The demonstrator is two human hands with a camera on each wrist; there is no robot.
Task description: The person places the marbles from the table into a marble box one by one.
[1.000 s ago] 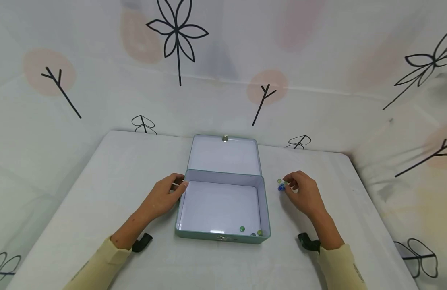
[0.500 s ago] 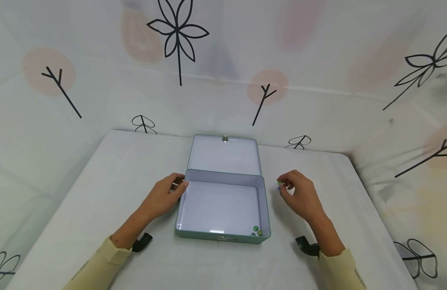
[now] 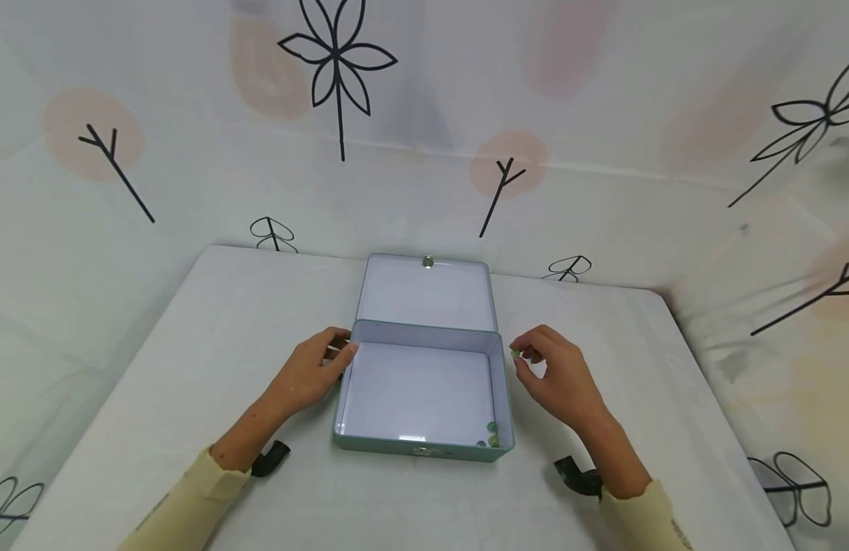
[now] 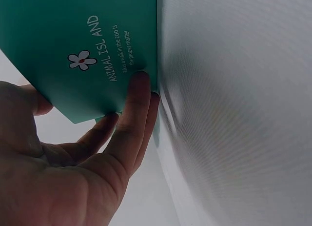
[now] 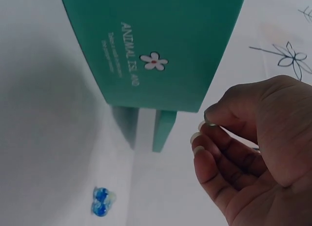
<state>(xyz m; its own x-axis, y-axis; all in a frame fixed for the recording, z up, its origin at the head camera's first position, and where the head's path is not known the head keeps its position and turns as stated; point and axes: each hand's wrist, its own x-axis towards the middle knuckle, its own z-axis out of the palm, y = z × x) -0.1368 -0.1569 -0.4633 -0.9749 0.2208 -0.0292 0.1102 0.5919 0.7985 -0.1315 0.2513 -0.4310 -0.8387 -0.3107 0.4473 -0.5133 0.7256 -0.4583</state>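
Observation:
A green tin box (image 3: 424,451) with a white inside stands with its lid (image 3: 427,295) folded back. Several marbles sit in it: a green marble (image 3: 491,427) and a yellow-green marble (image 3: 493,441) show at the front right corner. My left hand (image 3: 319,370) grips the left wall, thumb over the rim and fingers against the printed outside. My right hand (image 3: 555,375) pinches a green marble (image 3: 515,353) between thumb and fingertips, just outside the right wall. Blue marbles (image 5: 101,201) with a pale one beside them lie on the table in the right wrist view.
White cloth covers the table (image 3: 259,306), whose back edge meets a patterned white curtain (image 3: 411,191). A dark wrist-camera mount hangs under each forearm. The lid lies behind the box toward the curtain.
My right hand has picked up a green marble from the small group and moved left toward the box. The green marble inside has rolled into the front right corner. My left hand stays put.

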